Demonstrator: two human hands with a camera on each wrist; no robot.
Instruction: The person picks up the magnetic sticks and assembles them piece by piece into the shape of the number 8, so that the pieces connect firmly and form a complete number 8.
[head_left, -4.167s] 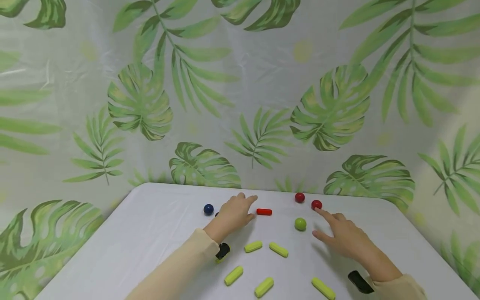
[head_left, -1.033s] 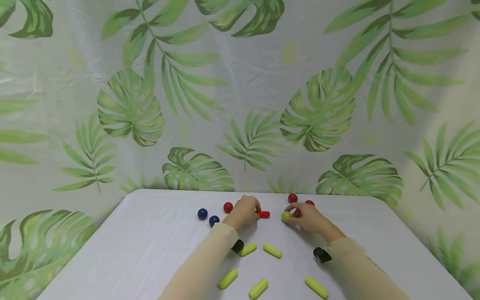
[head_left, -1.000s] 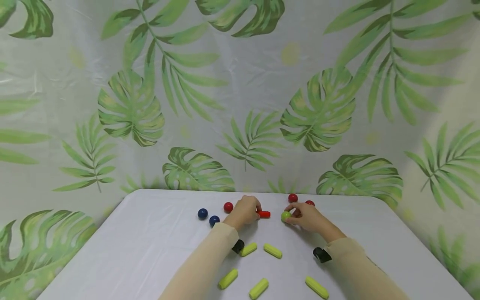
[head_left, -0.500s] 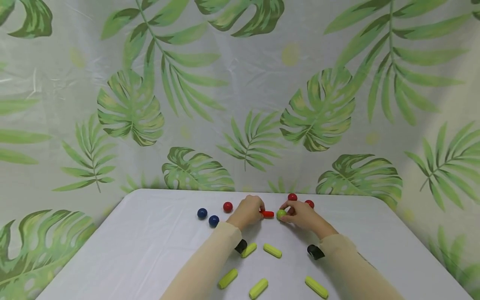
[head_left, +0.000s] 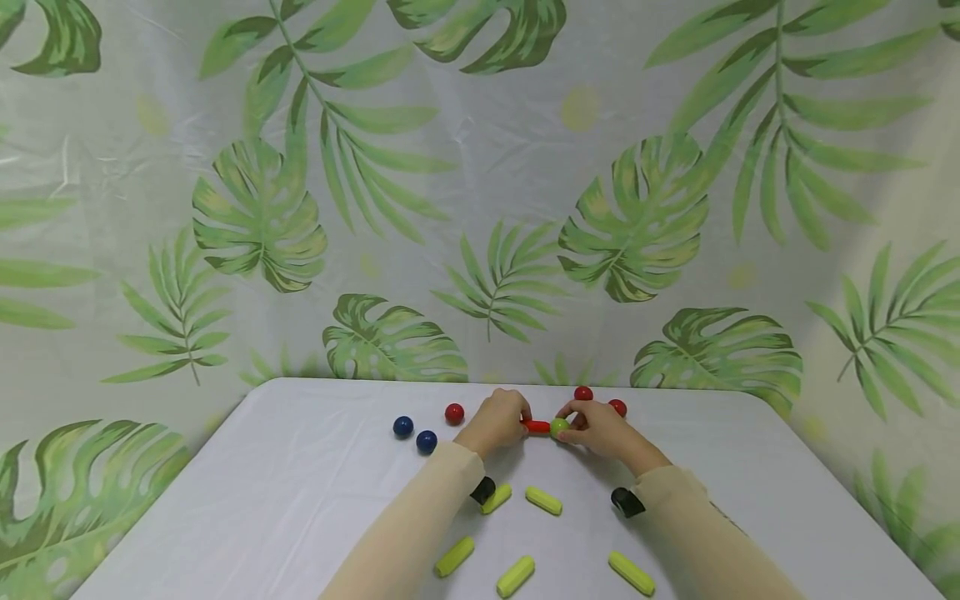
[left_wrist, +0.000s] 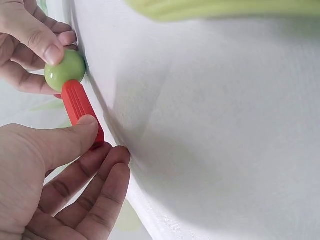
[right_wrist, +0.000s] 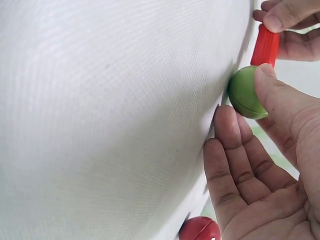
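Near the back of the white table, my left hand (head_left: 497, 423) pinches a ridged red stick (head_left: 537, 427) between thumb and fingers. My right hand (head_left: 604, 430) holds a shiny green ball (head_left: 559, 428) between thumb and fingers. In the left wrist view the far end of the red stick (left_wrist: 79, 105) meets the green ball (left_wrist: 66, 70). The right wrist view shows the same meeting, with my right thumb on the green ball (right_wrist: 246, 93) and the red stick (right_wrist: 265, 46) pointing into it. Both pieces lie close over the tabletop.
Two blue balls (head_left: 403, 427) and a red ball (head_left: 454, 413) lie left of my left hand. Two more red balls (head_left: 583, 395) sit behind my right hand. Several yellow-green sticks (head_left: 543, 500) are scattered nearer the front. A leaf-patterned curtain (head_left: 480, 192) stands behind the table (head_left: 315, 467).
My left hand has gone from open beside the red stick to pinching it, and has shifted right. My right hand has taken the green ball and carried it left against the stick's end.
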